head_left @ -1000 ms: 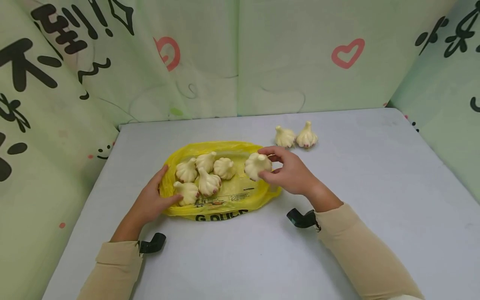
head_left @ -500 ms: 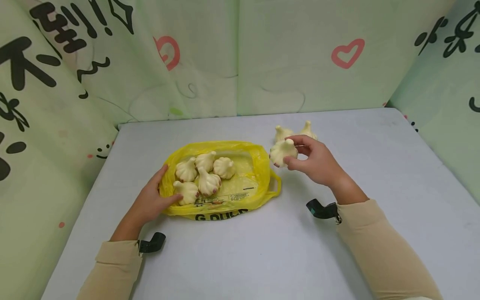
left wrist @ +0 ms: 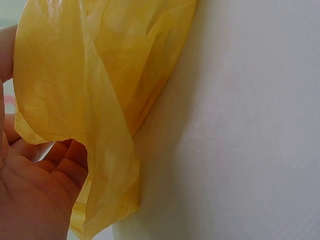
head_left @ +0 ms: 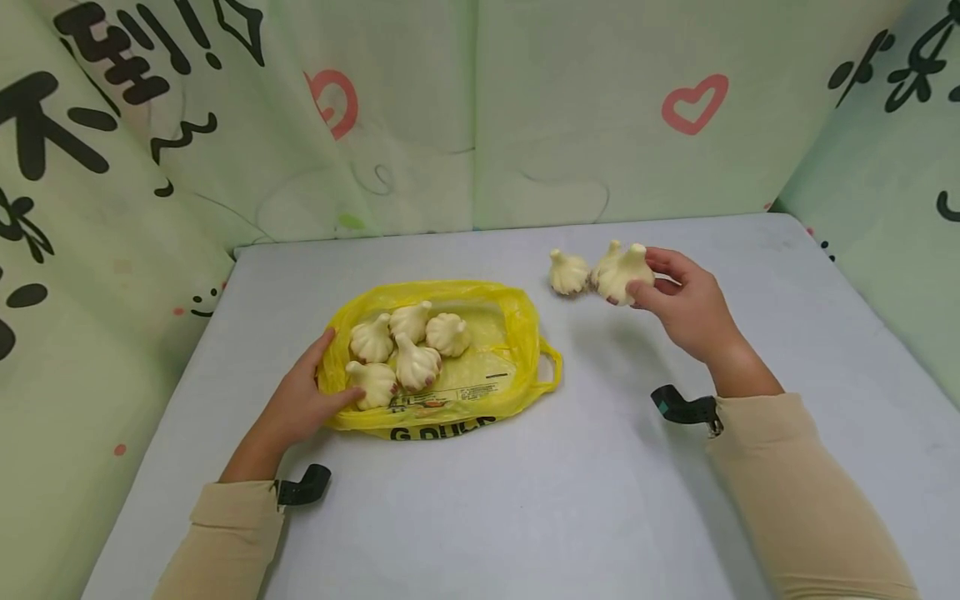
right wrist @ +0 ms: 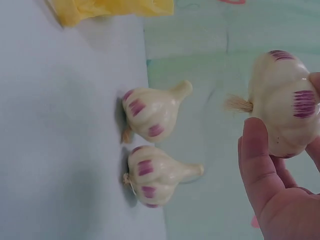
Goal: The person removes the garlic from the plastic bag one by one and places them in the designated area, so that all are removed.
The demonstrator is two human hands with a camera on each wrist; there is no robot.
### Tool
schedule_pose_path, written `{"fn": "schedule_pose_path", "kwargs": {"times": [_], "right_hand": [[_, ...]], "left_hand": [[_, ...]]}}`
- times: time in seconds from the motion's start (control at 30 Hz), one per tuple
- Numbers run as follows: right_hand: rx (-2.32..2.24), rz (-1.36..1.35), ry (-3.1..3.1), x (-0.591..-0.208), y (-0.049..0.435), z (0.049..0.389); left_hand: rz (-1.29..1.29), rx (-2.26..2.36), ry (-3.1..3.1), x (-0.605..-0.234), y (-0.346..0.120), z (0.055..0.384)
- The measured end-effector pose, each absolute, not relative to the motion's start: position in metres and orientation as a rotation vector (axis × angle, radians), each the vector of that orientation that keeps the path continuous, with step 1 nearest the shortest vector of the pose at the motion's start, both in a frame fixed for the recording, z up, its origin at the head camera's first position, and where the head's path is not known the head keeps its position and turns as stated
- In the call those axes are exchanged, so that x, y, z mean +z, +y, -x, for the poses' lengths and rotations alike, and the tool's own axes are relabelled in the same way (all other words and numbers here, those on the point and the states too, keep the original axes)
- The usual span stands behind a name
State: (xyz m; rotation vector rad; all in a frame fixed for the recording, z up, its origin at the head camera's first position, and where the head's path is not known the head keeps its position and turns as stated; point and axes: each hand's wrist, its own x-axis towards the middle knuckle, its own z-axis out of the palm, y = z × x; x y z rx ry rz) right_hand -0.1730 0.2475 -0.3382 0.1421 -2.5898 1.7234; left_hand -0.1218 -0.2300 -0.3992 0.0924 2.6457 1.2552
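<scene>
My right hand [head_left: 693, 312] pinches a pale garlic bulb [head_left: 632, 273] between thumb and fingers, raised above the table. In the right wrist view this held bulb [right wrist: 280, 107] shows purple streaks and a tuft of dry roots. Two more bulbs stand upright on the table; the left one [head_left: 568, 273] shows whole, while the other is partly hidden behind the held bulb. My left hand [head_left: 303, 400] grips the left rim of a yellow plastic bag [head_left: 491, 337], thumb inside and fingers outside. Several garlic bulbs [head_left: 417, 364] lie in the bag's left half.
A white-covered table [head_left: 525, 508] carries everything. Behind it hangs a pale green printed curtain [head_left: 585, 125], with more of it along both sides. The bag's handle loop [head_left: 553, 367] sticks out to the right.
My right hand has carried the garlic bulb from above the bag's right end, right and back toward the two bulbs on the table. My left hand and the bag have stayed put.
</scene>
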Motion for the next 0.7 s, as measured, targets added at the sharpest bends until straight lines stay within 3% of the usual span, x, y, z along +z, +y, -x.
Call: {"fn": "schedule_pose_path", "kwargs": {"times": [0.7], "right_hand": [[1.608,0.159,-2.708,-0.351,0.291,0.181]], "left_hand": [[-0.090,1.283,2.630,-0.399,-0.230,0.122]]}}
